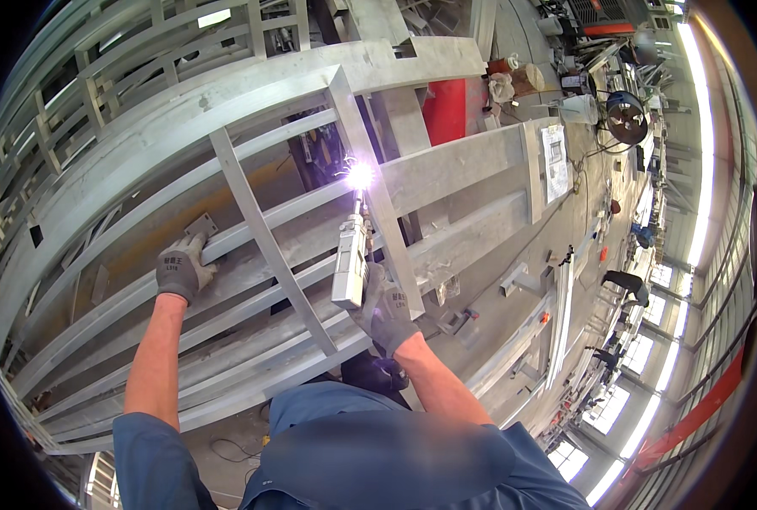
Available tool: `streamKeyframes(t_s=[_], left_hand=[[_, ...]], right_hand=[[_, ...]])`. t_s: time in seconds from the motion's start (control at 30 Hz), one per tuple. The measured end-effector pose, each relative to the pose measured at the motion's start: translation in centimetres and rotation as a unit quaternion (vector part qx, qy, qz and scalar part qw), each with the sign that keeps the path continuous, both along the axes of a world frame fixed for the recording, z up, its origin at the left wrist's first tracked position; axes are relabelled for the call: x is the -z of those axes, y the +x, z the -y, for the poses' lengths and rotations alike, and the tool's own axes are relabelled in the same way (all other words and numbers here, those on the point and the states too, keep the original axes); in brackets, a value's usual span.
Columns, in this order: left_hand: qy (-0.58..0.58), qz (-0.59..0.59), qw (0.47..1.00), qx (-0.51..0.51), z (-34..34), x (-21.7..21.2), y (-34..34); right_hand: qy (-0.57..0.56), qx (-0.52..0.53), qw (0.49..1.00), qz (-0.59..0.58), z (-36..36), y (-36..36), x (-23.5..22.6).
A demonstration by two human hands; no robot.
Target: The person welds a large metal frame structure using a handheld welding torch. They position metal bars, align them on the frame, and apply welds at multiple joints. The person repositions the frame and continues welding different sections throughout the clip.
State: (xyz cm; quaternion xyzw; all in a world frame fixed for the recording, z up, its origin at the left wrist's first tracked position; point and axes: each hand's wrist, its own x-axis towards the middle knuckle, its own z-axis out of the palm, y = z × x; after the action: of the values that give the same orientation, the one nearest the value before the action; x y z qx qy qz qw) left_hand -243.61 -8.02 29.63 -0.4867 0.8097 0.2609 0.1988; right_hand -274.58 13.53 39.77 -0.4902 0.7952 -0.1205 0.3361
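While the right hand (385, 308) is wrapped tight around the grey welding torch (350, 259), the torch tip sits up at the metal frame (446, 166) with a bright white-purple spark (360, 176) right at the joint. That joint is where a slanted upright bar (377, 191) of the frame meets a flat crossbar. The torch body runs almost straight up from the hand to the spark, nozzle end touching or just off the frame; can't tell which through the glare.

The left hand (183, 266) is well left of the torch, in a grey work glove, laid flat on a lower rail (251, 238) of the frame. Its fingers curl over the rail edge in a loose, narrow hold, bracing rather than clamping. A small square metal plate (201, 225) sits just above that hand on the same rail.

Both forearms are bare, with blue sleeves at the lower edge. A second diagonal bar (263, 238) of the frame crosses between the two hands.

Behind the frame, top centre: a red panel (445, 110). Right of the frame: a paper sheet (555, 161) stuck to the frame's end post, a white bucket (579, 109) and a round black fan (626, 117) on the floor beyond. Further right, long metal bars (561, 319) lie on the floor, and another person (626, 282) is bent over, well away from the frame. More stacked frames (98, 76) at upper left.
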Motion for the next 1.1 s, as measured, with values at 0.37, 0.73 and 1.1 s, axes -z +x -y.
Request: streamKeyframes(t_s=[0.37,0.73,1.1], left_hand=[[-0.022,-0.028,0.999,-0.007,-0.2,0.4,0.3],[-0.005,-0.001,1.000,-0.008,-0.2,0.7,0.3],[0.020,0.024,0.999,-0.012,0.0,0.1,-0.3]], right_hand=[[0.057,0.030,0.997,0.042,-0.9,0.1,0.0],[0.048,0.030,0.996,0.067,-1.4,0.0,-3.2],[0.049,0.015,0.998,0.027,-13.1,0.5,-2.6]])
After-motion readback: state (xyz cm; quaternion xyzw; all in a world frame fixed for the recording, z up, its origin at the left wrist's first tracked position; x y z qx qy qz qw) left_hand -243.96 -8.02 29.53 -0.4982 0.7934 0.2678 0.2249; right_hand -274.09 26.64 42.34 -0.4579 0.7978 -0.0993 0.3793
